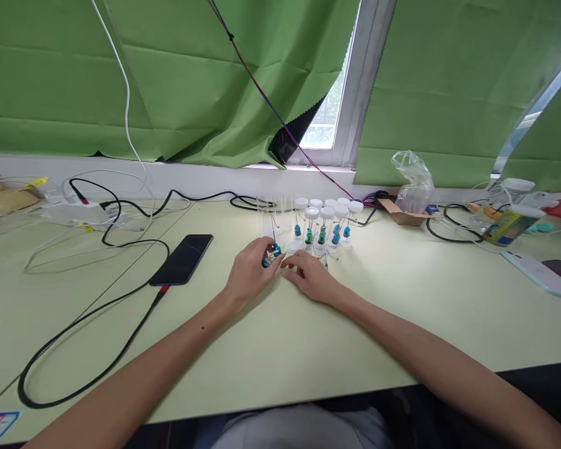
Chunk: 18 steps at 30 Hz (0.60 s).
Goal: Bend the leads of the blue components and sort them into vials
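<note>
My left hand point(252, 268) is closed, its fingers and thumb pinching a small blue component with thin wire leads point(277, 250). More of a blue part shows under its fingertips. Beside it, my right hand point(311, 274) rests low over the table, fingers loosely curled and slightly apart, with nothing visible in them. Just behind the right hand stand several clear vials with white caps point(311, 214), holding blue and green wired components. Open clear containers point(266, 215) stand behind the left hand. A thin wired piece point(326, 262) lies by the right hand's knuckles.
A black phone point(182, 259) lies left, with a black cable point(116, 362) looping from it. White cables and a power strip point(77, 212) sit at the back left. On the right are a cardboard box point(402, 214), a labelled jar point(512, 226) and a pale flat device point(537, 271).
</note>
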Tool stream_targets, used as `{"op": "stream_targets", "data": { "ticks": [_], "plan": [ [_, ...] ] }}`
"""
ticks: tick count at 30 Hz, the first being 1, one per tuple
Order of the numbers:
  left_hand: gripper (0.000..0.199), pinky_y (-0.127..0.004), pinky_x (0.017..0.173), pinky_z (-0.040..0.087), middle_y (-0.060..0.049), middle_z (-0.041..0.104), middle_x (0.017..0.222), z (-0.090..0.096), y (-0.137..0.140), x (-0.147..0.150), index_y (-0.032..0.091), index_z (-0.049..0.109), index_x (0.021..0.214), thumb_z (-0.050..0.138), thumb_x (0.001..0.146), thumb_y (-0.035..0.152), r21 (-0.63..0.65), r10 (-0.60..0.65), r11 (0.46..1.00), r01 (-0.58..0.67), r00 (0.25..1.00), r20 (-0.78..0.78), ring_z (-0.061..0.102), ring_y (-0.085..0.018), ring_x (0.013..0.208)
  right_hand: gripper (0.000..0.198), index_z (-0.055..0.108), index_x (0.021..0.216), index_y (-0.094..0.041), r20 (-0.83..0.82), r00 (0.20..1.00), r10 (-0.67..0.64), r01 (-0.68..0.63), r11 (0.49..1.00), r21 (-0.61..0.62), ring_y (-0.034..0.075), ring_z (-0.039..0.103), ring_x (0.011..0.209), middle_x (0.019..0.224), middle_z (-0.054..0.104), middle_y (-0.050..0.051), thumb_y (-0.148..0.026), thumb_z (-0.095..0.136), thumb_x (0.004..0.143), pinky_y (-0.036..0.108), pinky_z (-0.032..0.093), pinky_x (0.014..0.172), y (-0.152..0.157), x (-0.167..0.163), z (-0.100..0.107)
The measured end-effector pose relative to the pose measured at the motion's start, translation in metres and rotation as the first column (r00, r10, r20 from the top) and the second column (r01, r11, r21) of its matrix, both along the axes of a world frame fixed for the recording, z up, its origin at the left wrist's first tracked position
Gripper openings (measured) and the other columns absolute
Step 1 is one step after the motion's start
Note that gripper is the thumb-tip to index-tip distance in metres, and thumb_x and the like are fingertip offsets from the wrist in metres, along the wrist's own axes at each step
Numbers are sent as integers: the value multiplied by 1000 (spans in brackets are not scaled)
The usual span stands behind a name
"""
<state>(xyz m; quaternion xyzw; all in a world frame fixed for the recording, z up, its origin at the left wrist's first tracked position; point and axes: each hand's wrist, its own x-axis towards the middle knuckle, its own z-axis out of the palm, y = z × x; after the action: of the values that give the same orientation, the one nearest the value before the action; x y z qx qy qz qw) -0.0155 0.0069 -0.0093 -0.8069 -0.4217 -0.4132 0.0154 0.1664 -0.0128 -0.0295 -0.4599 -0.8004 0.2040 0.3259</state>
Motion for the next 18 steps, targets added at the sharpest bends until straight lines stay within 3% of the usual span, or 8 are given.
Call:
{"op": "stream_targets", "data": {
  "ticks": [10, 18],
  "plan": [
    [15, -27, 63, 46, -2, 66, 86, -3, -1, 4, 21, 56, 99, 61, 87, 28, -13, -30, 999, 30, 1000, 3, 59, -15, 73, 6, 61, 92, -19, 86, 996, -39, 34, 998, 53, 14, 53, 70, 90, 55, 3, -19, 55, 91, 27, 38, 66, 4, -1, -4],
    [16, -27, 62, 47, -2, 66, 87, -3, -2, 6, 21, 56, 98, 62, 86, 28, -26, -29, 999, 29, 1000, 7, 59, -15, 73, 7, 59, 86, -19, 105, 994, -30, 26, 999, 46, 16, 53, 75, 88, 54, 3, -17, 55, 91, 28, 38, 68, 2, -2, 1]
  ]
}}
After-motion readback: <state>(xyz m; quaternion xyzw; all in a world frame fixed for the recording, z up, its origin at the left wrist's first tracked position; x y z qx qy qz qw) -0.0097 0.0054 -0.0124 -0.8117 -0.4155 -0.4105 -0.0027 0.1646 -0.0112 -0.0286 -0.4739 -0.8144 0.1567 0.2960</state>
